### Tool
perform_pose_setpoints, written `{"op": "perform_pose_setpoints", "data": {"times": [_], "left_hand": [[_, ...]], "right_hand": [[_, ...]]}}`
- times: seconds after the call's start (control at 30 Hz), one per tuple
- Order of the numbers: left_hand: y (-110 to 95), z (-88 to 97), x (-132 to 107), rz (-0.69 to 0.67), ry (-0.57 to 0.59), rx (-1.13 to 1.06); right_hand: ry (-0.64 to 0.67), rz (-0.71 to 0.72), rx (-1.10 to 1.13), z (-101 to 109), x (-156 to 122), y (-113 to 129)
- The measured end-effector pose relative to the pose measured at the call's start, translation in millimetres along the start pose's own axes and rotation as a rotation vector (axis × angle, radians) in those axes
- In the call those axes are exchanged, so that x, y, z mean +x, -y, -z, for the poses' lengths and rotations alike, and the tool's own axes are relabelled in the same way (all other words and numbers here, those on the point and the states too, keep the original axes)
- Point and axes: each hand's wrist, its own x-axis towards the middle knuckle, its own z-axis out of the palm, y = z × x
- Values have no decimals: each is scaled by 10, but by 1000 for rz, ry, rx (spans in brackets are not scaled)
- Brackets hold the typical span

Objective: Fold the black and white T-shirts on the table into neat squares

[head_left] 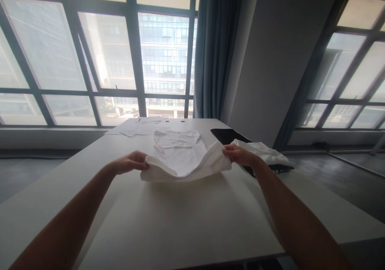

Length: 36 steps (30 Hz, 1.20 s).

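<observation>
A white garment, by its look a shirt [183, 156], lies on the white table [180, 218] with its near edge raised off the surface. My left hand [134, 162] pinches that edge at its left corner, fingers closed. At the right corner my right hand [239, 154] grips the same edge, also closed. Between the two hands the cloth sags in a shallow curve. Its far part rests flat with some folds and wrinkles. My fingertips are partly hidden by the fabric.
Right of the shirt lie a black cloth [227, 134] and a crumpled white cloth [267, 153]. Sheets of paper [138, 127] lie at the table's far left. Beyond stand windows [164, 53], a blue-grey curtain [215, 53] and a pillar [267, 53].
</observation>
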Motion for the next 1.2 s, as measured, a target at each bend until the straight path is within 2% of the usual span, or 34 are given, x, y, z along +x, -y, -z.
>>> {"op": "perform_pose_setpoints", "data": {"times": [0.07,0.13,0.2,0.23,0.3,0.4,0.47,0.53,0.6,0.63,0.73,0.8,0.9,1.0,1.13,1.2], "left_hand": [[-44,25,-19,-58,-116,-90],[-54,52,-4,-137,-281,-161],[-34,86,15,-204,-426,-203],[-15,107,15,-207,-456,-211],[39,152,-17,-130,-381,-194],[133,217,-123,30,-159,-122],[165,244,-178,40,-111,-93],[142,257,-177,3,-109,-119],[71,261,-108,-36,-142,-176],[32,263,-51,-63,-195,-200],[-4,278,159,-103,-448,-191],[79,295,286,-49,-601,-145],[304,322,414,66,-730,-97],[484,344,485,75,-739,-144],[573,371,586,-99,-660,-327],[645,380,653,-113,-675,-321]], "right_hand": [[-92,114,33,-23,-9,80],[-209,226,78,-63,30,125],[-292,291,113,-108,83,135],[-313,300,120,-128,104,130],[-305,274,111,-153,111,110],[-145,165,64,-156,36,87],[-7,105,40,-147,-32,97],[39,105,36,-134,-59,137],[-19,153,47,-118,-4,194],[-61,180,54,-109,58,219],[-187,206,47,-93,349,221],[-273,155,6,-99,571,131],[-378,47,-81,-126,842,-95],[-394,30,-91,-145,1000,-292],[-332,135,82,-152,1108,-395],[-369,114,81,-167,1148,-428]]}}
